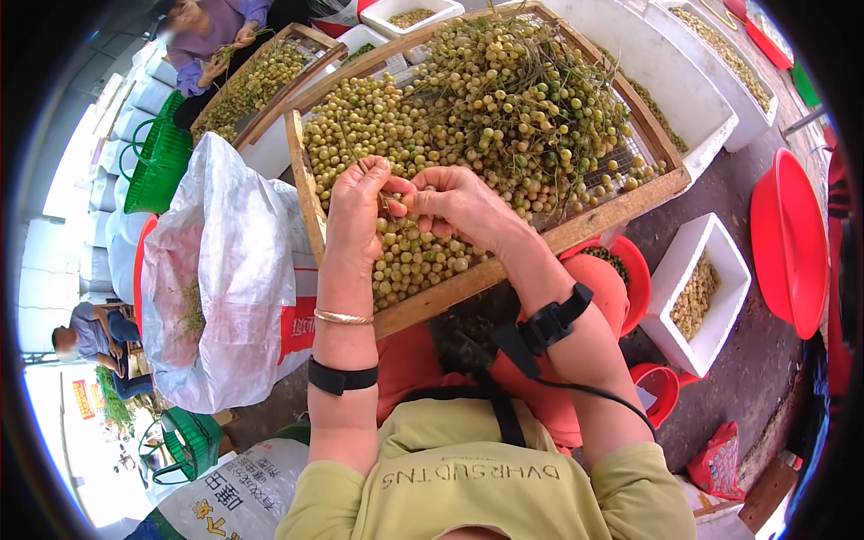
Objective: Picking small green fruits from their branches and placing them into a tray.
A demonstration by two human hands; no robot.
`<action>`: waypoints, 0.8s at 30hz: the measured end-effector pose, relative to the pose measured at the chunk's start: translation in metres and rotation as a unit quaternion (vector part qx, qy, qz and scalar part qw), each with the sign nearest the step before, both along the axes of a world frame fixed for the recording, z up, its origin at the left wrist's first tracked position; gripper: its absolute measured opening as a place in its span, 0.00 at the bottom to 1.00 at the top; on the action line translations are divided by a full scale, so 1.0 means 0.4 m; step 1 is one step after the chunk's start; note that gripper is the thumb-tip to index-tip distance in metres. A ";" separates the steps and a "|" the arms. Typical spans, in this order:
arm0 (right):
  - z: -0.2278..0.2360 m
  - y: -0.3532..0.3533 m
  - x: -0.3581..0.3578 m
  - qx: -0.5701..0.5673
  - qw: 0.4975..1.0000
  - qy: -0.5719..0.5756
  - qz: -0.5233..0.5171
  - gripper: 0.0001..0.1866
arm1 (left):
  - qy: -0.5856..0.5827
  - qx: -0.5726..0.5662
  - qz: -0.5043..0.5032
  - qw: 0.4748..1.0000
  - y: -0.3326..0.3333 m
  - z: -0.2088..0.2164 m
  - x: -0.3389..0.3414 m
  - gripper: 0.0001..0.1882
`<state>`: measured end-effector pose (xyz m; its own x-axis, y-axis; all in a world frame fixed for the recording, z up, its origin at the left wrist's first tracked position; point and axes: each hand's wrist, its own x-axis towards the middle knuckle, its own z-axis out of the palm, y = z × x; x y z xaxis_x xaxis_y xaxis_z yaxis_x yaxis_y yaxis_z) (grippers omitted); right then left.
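Left hand (360, 202) and right hand (459, 205) met above the tray's (436, 299) near-left part, both pinched closed, seemingly on a sprig (393, 197). Fruit (418, 265) filled most of the tray; stripping seemed underway, the next move calling for a light pluck.

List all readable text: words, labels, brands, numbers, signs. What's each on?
Placing the lettering without copying its wording:
Yellow-green shirt: dark capital letters across the front, large.
Printed sack, lower left: big black and yellow characters, clear; smaller ones beside them.
White sack, left: white characters on its red part, partly lost in folds.
Red-and-yellow sign, left background: too small and blurred to read.
Wooden-framed tray: no lettering visible.
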<state>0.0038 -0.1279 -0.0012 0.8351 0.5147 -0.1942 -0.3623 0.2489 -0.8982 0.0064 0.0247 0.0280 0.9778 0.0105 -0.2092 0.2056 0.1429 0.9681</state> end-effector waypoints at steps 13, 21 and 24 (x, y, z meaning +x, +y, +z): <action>-0.024 0.001 0.004 0.044 0.999 0.019 -0.026 0.07 | 0.026 -0.074 -0.051 0.996 0.020 -0.003 0.009 0.05; -0.016 0.002 0.009 -0.130 0.988 -0.080 -0.038 0.12 | 0.011 -0.089 0.049 0.995 0.050 -0.009 0.010 0.06; -0.029 0.006 0.011 -0.132 0.948 -0.272 -0.098 0.13 | -0.006 -0.098 0.064 0.993 0.066 -0.012 0.016 0.07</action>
